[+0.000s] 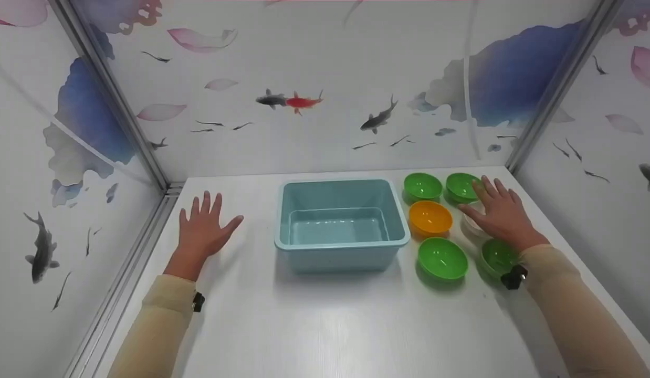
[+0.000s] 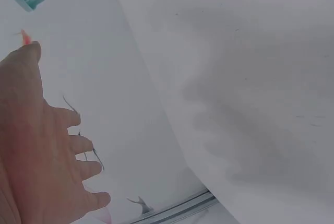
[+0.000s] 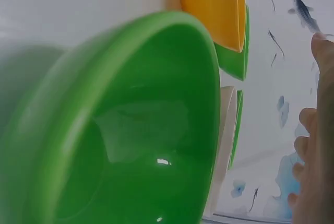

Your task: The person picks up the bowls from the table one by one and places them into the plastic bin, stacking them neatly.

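Note:
My left hand (image 1: 203,229) is held over the table's left side with its fingers spread, holding nothing. The nearest thing to it is a light blue plastic basin (image 1: 341,257), whose corner also shows in the left wrist view. My right hand (image 1: 501,212) hovers with straight fingers above the bowls at the right, partly hiding a white bowl (image 1: 469,224). Under its wrist sits a green bowl (image 3: 151,130), large in the right wrist view. Around it stand an orange bowl (image 1: 430,219), a front green bowl (image 1: 442,259) and two back green bowls, left (image 1: 422,187) and right (image 1: 459,188).
The white table (image 1: 325,325) is enclosed by white panels printed with fish and petals. A metal frame post (image 1: 115,100) rises at the left and another (image 1: 558,86) at the right. The basin stands at the middle back, its inside visible.

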`<action>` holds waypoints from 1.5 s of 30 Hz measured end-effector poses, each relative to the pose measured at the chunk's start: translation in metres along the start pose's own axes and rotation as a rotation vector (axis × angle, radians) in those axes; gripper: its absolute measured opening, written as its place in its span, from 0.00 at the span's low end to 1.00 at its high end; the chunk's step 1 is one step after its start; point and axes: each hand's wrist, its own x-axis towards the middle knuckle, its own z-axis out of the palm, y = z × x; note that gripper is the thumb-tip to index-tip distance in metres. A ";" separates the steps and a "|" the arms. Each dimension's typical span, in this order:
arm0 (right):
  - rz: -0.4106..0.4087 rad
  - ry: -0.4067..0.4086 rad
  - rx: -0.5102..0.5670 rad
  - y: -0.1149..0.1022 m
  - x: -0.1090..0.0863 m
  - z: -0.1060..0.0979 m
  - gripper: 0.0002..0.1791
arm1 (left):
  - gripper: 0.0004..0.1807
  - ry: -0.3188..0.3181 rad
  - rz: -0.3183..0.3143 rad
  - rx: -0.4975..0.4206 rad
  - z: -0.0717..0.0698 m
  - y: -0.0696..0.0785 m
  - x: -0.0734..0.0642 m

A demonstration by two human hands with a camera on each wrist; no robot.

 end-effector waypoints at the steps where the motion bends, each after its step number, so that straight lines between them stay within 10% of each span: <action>1: 0.002 0.019 0.006 0.000 0.000 0.001 0.54 | 0.53 0.001 0.004 -0.015 0.000 0.001 0.001; 9: 0.028 0.050 0.071 -0.013 -0.002 0.001 0.52 | 0.39 0.044 0.032 -0.167 -0.002 0.011 -0.005; 23: -0.003 0.055 0.079 -0.027 -0.019 0.002 0.46 | 0.37 0.165 0.154 -0.289 -0.014 0.083 -0.023; 45: -0.026 0.082 0.103 -0.045 -0.022 -0.003 0.44 | 0.64 -0.008 0.228 -0.113 -0.012 0.144 -0.039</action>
